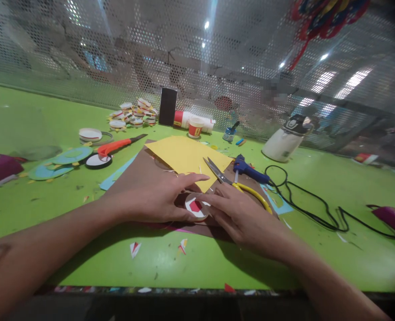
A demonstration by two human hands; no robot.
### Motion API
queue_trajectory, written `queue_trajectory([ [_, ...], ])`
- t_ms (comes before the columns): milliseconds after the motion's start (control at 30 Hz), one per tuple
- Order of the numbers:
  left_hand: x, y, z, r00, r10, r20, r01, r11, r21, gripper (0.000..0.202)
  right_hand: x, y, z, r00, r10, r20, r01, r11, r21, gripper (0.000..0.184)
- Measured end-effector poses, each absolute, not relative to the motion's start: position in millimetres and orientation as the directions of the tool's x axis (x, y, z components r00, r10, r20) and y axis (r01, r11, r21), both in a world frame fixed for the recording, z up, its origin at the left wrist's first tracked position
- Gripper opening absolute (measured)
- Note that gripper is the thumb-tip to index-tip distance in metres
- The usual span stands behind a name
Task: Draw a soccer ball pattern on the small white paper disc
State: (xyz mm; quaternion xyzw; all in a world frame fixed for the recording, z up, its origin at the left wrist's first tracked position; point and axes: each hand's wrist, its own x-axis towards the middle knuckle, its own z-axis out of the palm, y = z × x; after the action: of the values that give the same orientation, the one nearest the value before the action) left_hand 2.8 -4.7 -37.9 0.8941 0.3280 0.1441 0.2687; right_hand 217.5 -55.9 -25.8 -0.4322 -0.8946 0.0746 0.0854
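A round white paper disc point(201, 212) with a red hexagon-like patch point(195, 205) lies between my hands, above brown sheets. My left hand point(153, 196) grips its left side, the thumb along the lower edge and the index finger stretched out above it. From the right, my right hand point(240, 214) holds the disc with its fingertips, the index finger at the red patch; its thumb is hidden. Just beyond my right hand rest open scissors with yellow handles point(255, 196). A yellow paper sheet point(184, 154) covers part of the brown sheets point(133, 171).
A blue glue gun point(251, 170) with a black cord lies to the right. Orange-handled scissors point(117, 145) and blue-green paper discs point(72, 156) are at left. Behind stand a paper cup point(195, 127), a black phone-like slab point(168, 107), a white jug point(282, 142) and a heap of paper pieces point(133, 114).
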Motion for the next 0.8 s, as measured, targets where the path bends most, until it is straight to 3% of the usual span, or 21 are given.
queue_trajectory([
  [300, 1.4, -3.1, -40.6, 0.764, 0.641, 0.065, 0.469, -0.623, 0.626, 0.072, 220.2, -59.6, -22.9, -0.667, 0.743, 0.060, 0.715, 0.660, -0.229, 0.023],
  [800, 1.4, -5.0, -38.3, 0.756, 0.648, 0.090, 0.471, -0.634, 0.614, 0.074, 225.5, -57.4, -21.1, -0.637, 0.756, 0.153, 0.699, 0.650, -0.299, 0.021],
])
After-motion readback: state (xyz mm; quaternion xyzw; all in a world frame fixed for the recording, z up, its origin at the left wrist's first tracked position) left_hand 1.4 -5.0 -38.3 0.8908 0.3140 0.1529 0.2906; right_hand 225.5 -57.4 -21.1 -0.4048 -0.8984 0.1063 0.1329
